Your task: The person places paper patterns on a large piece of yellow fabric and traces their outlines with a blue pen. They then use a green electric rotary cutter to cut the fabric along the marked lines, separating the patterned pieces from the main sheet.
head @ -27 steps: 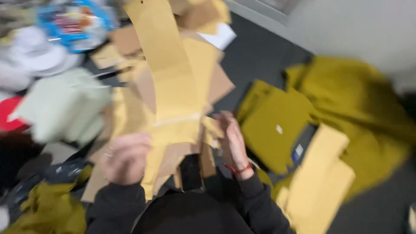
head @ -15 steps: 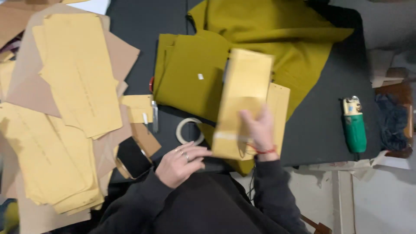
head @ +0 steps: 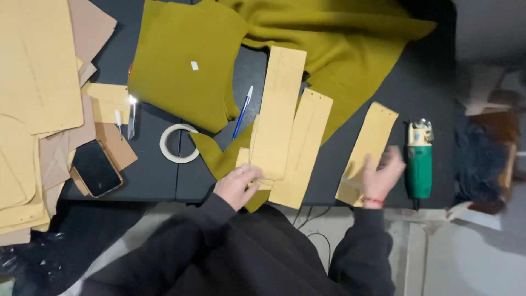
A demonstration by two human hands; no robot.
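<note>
Across the dark table [head: 153,181], a wide spread of olive-green fabric [head: 323,38], bunched at the far side, with a flatter cut piece of the same cloth [head: 181,71] lying nearer the left. At the left edge, a thick heap of tan paper patterns [head: 33,82], overlapping and spilling past the table's rim. Toward the middle, two long tan pattern strips side by side: the taller strip [head: 279,109] partly over the cloth, the second strip [head: 301,148] just beside it on the right and touching. Well apart to the right, a third strip [head: 370,151], tilted, its near end under the right hand [head: 381,178].

Right hand blurred, fingers spread and open, resting on or just above that strip; actual contact impossible to tell. Left hand [head: 238,183] at the near end of the taller strip, fingers curled down and pressing on the paper's lower corner rather than clenched around it.

Just right of the right hand, a green handheld power cutter [head: 419,161]. Left of centre, a black phone [head: 97,169], a roll of masking tape [head: 179,143] lying flat, a blue pen [head: 242,112] between cloth and strip, and small metal scissors [head: 131,118].
</note>
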